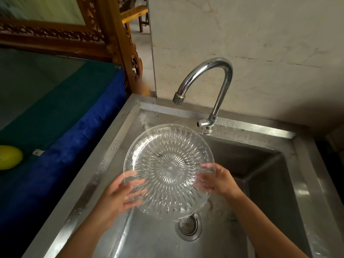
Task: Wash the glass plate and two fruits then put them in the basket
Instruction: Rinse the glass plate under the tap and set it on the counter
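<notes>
A clear cut-glass plate (168,168) with a starburst pattern hangs tilted over the steel sink (275,179), below and in front of the tap spout. My left hand (121,196) grips its lower left rim, fingers spread behind the glass. My right hand (217,181) holds its right rim. No water runs from the tap (210,86). One yellow-green fruit (9,157) lies on the blue-covered table at the far left edge. A second fruit and the basket are not in view.
The sink drain strainer (189,225) sits just below the plate. The sink rim is wet with droplets. A blue cloth-covered table (65,127) adjoins the sink on the left, with a carved wooden frame (104,34) behind it. A pale wall stands behind the tap.
</notes>
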Available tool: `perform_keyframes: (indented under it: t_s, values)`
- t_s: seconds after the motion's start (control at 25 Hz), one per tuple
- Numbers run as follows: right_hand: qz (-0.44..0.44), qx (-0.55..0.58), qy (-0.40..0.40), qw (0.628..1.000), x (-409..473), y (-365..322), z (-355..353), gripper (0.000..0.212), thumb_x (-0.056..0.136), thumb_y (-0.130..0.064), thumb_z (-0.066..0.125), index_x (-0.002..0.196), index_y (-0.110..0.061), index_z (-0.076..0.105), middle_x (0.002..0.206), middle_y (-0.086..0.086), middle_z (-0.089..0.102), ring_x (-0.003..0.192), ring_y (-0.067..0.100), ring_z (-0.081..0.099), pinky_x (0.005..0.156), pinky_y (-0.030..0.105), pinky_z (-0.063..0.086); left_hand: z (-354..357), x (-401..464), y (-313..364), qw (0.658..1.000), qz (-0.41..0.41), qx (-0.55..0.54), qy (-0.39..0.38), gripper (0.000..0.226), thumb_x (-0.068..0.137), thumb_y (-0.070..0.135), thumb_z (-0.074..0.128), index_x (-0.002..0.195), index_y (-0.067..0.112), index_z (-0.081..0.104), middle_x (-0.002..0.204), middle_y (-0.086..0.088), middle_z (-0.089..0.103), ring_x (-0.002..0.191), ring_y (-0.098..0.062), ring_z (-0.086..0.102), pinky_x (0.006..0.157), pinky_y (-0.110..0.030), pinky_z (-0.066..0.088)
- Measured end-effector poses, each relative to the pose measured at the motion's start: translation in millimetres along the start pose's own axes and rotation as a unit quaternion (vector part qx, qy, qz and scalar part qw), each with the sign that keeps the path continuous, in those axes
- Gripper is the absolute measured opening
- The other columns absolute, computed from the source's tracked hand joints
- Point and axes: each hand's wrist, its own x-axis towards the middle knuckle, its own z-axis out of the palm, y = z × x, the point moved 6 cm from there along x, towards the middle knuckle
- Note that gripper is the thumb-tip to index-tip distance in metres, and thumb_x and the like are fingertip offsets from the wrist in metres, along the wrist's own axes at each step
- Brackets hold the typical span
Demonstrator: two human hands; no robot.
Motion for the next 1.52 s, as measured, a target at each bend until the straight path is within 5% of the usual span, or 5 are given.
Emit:
perform_keyframes:
  t_s: [0.32,0.88,1.04,1.32,1.52]
  values:
    - [-0.063,0.025,-0.014,0.998,-65.1,-26.7,-23.0,0.048,0.056,-0.031,0.083,0.098,-0.011,0.072,0.098,0.009,0.076,0.089,0.028,0.073,0.074,0.031,0.061,25.7,-28.1,69.2,0.984,0.122,0.126,-0.035,0.032,0.088,0.003,0.053,0.112,0.023,0.06,0.105,0.006,0.074,0.096,-0.017,0.071,0.072,-0.024,0.058]
    - [-0.382,-0.065,0.037,0.921,-291.2,-291.4,-58.5,0.02,0.067,-0.021,0.073,0.083,-0.01,0.077,0.096,0.003,0.077,0.098,0.016,0.07,0.077,0.021,0.057,147.8,-190.7,304.5,0.869,0.45,0.17,-0.113,0.044,0.08,-0.013,0.056,0.097,0.026,0.068,0.092,0.026,0.072,0.094,0.003,0.068,0.08,-0.009,0.05]
    - [-0.341,-0.084,0.042,0.935,-297.4,-276.1,-64.6,0.019,0.079,-0.006,0.067,0.095,0.004,0.071,0.105,0.009,0.074,0.105,0.024,0.067,0.083,0.024,0.057,162.1,-200.0,302.9,0.863,0.444,0.212,-0.113,0.029,0.08,-0.015,0.056,0.102,0.001,0.068,0.108,0.002,0.067,0.093,0.01,0.065,0.082,-0.008,0.049]
    - [-0.336,-0.02,0.057,0.94,-316.2,-257.3,-83.7,0.03,0.067,-0.022,0.078,0.093,-0.007,0.075,0.103,0.009,0.075,0.103,0.023,0.068,0.086,0.027,0.056,184.4,-206.6,300.5,0.859,0.434,0.242,-0.12,0.04,0.081,-0.008,0.059,0.088,0.029,0.07,0.102,0.012,0.069,0.096,0.009,0.064,0.085,-0.007,0.048]
    - [-0.303,0.046,0.123,0.944,-342.9,-228.7,-113.4,0.02,0.08,0.006,0.062,0.099,0.001,0.068,0.094,0.008,0.076,0.084,0.021,0.073,0.071,0.027,0.059,226.1,-202.3,281.5,0.882,0.376,0.22,-0.18,0.042,0.081,-0.014,0.055,0.102,0.021,0.065,0.087,0.018,0.074,0.085,0.004,0.069,0.073,-0.007,0.051]
